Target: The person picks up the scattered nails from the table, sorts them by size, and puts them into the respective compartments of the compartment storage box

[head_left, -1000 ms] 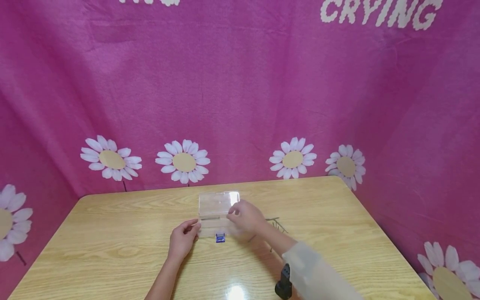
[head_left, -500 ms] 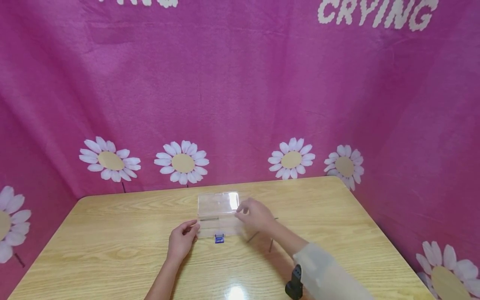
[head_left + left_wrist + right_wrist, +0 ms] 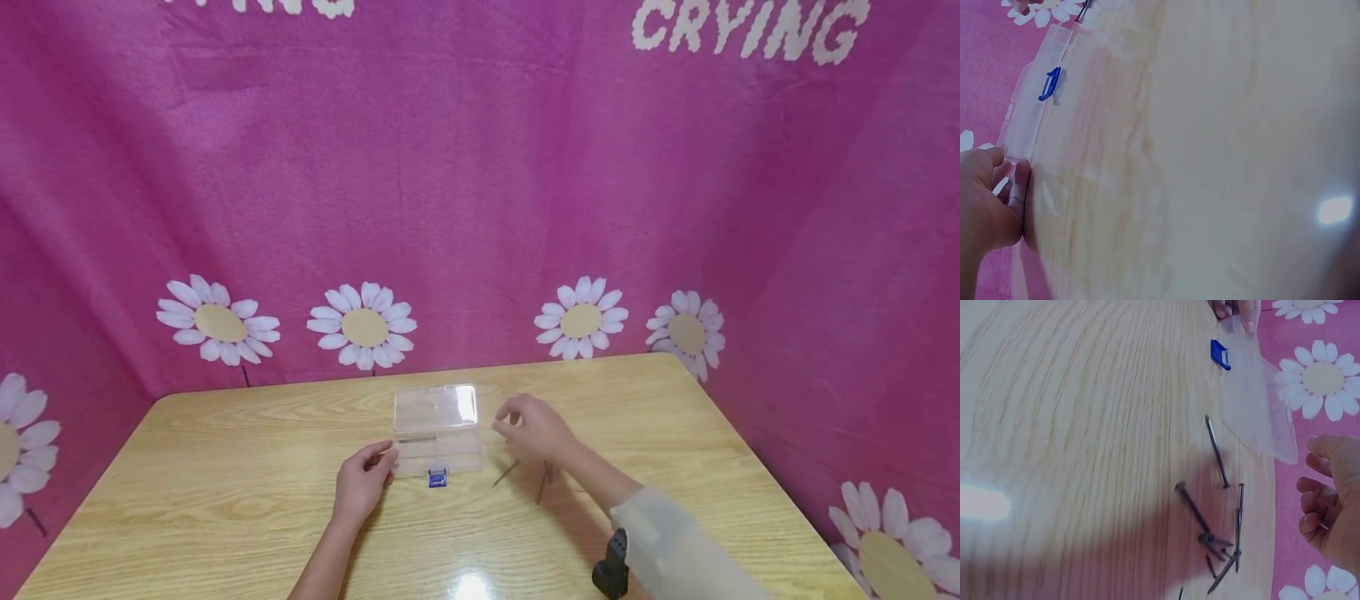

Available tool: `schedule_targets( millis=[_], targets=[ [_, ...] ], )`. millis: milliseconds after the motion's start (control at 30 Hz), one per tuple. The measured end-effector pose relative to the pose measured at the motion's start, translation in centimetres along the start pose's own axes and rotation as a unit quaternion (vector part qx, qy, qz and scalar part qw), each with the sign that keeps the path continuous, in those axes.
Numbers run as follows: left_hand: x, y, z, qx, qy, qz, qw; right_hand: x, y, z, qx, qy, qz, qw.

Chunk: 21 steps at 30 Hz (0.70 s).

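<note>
A clear plastic box stands on the table with its lid swung back and a blue latch at its front. One dark nail lies inside, along the back of the left part. My left hand holds the box's left end between thumb and fingers, as the left wrist view also shows. To the right of the box, above the table, my right hand has loosely bent fingers with nothing visible between them. Below it lie several loose nails, partly hidden by that hand in the head view.
The wooden table reaches back to a pink curtain printed with daisies. A black wrist device sits at the right sleeve. Light glares off the table's front.
My right hand has moved right, away from over the box toward the loose nails. The left hand has kept its place at the box's left end.
</note>
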State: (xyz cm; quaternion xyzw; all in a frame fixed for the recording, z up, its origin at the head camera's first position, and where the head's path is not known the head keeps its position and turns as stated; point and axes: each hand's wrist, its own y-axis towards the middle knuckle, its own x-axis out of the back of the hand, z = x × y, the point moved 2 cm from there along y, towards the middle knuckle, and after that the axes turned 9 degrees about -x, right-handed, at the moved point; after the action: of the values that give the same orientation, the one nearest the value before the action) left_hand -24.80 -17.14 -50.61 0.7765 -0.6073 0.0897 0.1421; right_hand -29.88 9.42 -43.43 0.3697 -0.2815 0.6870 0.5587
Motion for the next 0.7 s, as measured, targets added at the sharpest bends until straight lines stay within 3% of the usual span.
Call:
schedule_targets(
  millis=[700],
  targets=[
    [0.0, -0.1, 0.0, -0.001, 0.005, 0.000, 1.0000, 1.0, -1.3, -5.1, -0.043, 0.016, -0.019, 0.999]
  ],
)
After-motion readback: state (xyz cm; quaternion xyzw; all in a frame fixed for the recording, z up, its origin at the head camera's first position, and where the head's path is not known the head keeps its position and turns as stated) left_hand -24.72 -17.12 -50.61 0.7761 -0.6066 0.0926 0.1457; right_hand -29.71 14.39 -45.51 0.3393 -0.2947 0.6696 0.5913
